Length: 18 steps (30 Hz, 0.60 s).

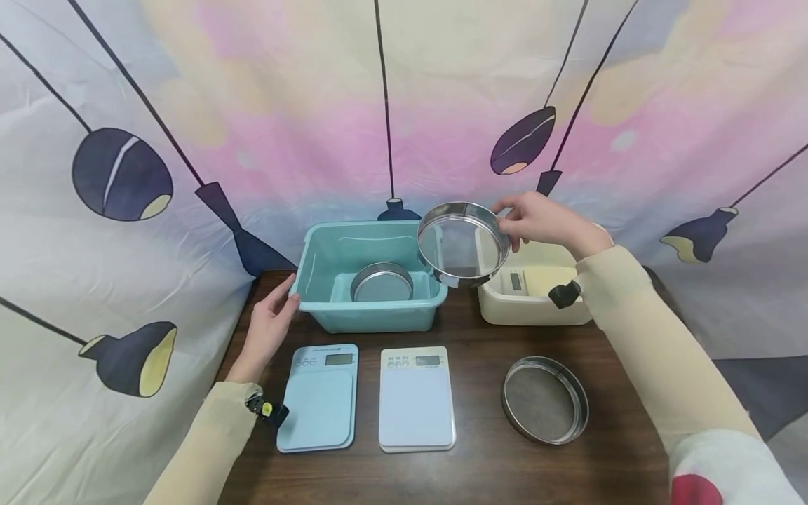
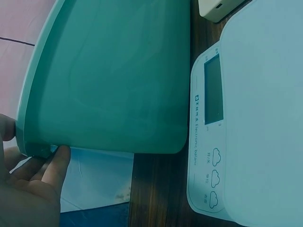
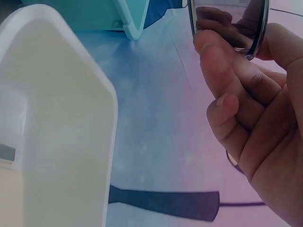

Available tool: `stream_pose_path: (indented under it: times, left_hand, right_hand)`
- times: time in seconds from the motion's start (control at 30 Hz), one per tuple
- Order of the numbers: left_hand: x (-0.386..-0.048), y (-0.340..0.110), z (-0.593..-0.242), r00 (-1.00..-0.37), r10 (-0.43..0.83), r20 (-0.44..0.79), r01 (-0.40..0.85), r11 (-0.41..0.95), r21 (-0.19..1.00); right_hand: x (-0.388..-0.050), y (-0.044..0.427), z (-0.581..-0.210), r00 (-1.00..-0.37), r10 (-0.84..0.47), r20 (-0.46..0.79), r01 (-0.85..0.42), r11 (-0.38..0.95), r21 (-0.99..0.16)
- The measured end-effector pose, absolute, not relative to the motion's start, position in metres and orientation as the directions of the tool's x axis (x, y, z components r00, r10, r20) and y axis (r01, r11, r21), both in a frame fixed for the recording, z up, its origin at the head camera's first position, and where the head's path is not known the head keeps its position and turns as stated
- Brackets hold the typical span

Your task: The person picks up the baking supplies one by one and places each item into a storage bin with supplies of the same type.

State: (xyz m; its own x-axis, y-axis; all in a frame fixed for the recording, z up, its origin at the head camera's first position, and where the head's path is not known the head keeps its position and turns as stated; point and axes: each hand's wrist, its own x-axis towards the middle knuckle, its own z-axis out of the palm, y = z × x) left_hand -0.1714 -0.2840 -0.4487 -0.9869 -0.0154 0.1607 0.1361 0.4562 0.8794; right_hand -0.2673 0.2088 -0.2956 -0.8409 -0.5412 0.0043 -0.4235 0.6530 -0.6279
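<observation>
While the head view takes in the whole tabletop (image 1: 480,463), the held sieve (image 1: 459,247) stands out: a round, shallow ring of polished metal with a fine, see-through mesh. It is raised and tilted, overlapping the right rim of the teal bin (image 1: 372,320) and the near-left corner of the cream bin (image 1: 536,311). Counted together, the sieves come to three: this one, a second sieve (image 1: 382,286) inside the teal bin, and a third sieve (image 1: 544,403) on the tabletop at the right. Of bins there are two. Two scales lie side by side in front, a blue scale (image 1: 318,407) and a white scale (image 1: 416,407), and another scale (image 1: 548,279) with a yellowish plate sits in the cream bin. The right hand (image 1: 536,221) pinches the sieve's rim, and the left hand (image 1: 266,328) touches the teal bin's left edge.

From the left wrist, the left hand closes narrowly on the rim at the teal bin's corner, with fingers on either side of it. The blue scale's display and three cloud-shaped buttons appear just beside the bin.

From the right wrist, only part of the held sieve appears, its mirror-bright wall reflecting the fingers. The right hand grips it between thumb and fingertips, the lower fingers curled free of it; the cream bin stands to one side.
</observation>
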Motion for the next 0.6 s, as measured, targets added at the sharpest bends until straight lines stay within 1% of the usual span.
stream_pose_path:
  times: [0.3,0.6]
  left_hand:
    - [-0.171,-0.285,-0.447,-0.988,-0.001,0.154,0.141,0.384,0.913]
    - [-0.170,-0.285,-0.447,-0.990,-0.002,0.138,0.127,0.379,0.917]
  right_hand:
    - [-0.283,0.185,-0.290,-0.825,-0.565,-0.012,-0.427,0.639,-0.640]
    - [-0.301,0.160,-0.284,-0.786,-0.618,-0.029,-0.461,0.618,-0.637]
